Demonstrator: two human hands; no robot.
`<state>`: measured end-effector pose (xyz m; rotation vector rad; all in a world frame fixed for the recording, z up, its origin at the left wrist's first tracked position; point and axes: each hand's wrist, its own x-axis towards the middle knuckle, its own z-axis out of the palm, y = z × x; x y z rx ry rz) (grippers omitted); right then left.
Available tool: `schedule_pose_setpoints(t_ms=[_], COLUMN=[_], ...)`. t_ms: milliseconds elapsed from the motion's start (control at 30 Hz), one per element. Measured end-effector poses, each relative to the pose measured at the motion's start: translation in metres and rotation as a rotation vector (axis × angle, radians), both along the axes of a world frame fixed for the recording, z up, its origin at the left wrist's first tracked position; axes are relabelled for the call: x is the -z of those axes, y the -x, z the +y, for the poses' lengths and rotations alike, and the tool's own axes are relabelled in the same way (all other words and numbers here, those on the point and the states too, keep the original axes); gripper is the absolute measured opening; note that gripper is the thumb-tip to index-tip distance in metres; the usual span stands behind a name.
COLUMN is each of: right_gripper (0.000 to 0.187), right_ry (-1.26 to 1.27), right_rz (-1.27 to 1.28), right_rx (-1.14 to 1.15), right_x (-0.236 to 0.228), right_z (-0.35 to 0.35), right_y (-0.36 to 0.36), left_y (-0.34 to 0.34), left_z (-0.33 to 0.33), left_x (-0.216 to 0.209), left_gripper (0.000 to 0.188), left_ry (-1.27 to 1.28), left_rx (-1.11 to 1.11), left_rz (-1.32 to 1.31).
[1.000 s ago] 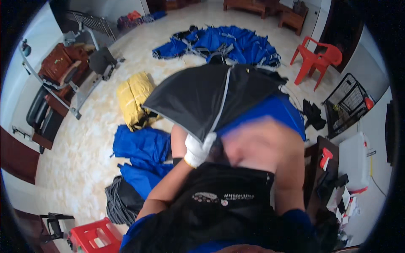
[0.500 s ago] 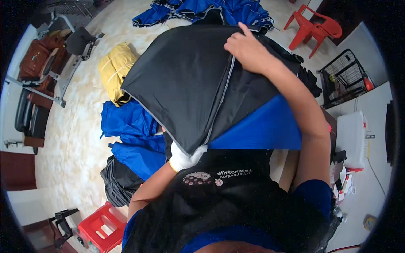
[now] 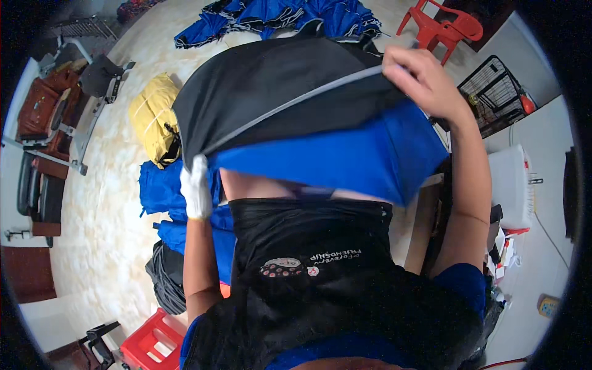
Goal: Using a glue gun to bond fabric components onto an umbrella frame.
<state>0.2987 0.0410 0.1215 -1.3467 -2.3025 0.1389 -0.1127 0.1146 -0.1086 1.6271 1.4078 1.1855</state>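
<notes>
A large black fabric umbrella canopy (image 3: 265, 80) with grey edge binding and a blue side (image 3: 327, 157) spreads across my lap. My left hand (image 3: 196, 188), in a white glove, is closed on the canopy's edge at its near left corner. Farther off to the right, my bare right hand (image 3: 422, 80) grips the same edge, its fingers curled round the grey binding. Between the two hands the binding runs taut on a slant. Below it the blue cloth hangs in loose folds, slightly blurred at the right. Part of the black cloth's far side is bunched.
Blue fabric pieces with grey edging (image 3: 277, 18) lie on the far floor. At left are a yellow bundle (image 3: 151, 117), folded blue cloth (image 3: 159, 188) and a red stool (image 3: 151, 339). A red chair (image 3: 441, 31) and a black wire cage (image 3: 499, 92) stand at right.
My left hand has moved left and away from my body. My right hand has shifted right, drawing the bound edge out between them, and more of the blue side shows.
</notes>
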Motion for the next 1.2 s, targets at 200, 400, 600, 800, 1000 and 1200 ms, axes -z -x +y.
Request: schedule_pose_setpoints(t_ms=[200,400,600,800,1000,1200], right_gripper=[0.011,0.013,0.014,0.013,0.015,0.016], right_ry=[0.015,0.11,0.534,0.753,0.308,-0.061], right_rz=[0.129,0.079,-0.304,-0.278,-0.191,-0.224], right_rx=[-0.104,-0.295,-0.666,-0.743,-0.655,-0.54], right_x=[0.03,0.032,0.021,0.028,0.025,0.027], right_z=[-0.006,0.007,0.019,0.037,0.023,-0.001], right_y=[0.059,0.114,0.109,0.101,0.099,0.121], left_y=[-0.082,-0.137,-0.127,-0.149,-0.133,-0.121], left_z=[-0.012,-0.059,-0.003,-0.009,-0.03,-0.029], left_x=[-0.062,-0.107,-0.044,-0.031,-0.086,-0.077], left_gripper=[0.05,0.033,0.033,0.032,0.027,0.03], left_ry=[-0.772,-0.846,-0.222,-0.286,-0.477,-0.733], left_rx=[-0.434,1.028,1.247,1.143,0.643,0.392], left_rz=[-0.021,0.553,0.453,0.093,0.351,0.44])
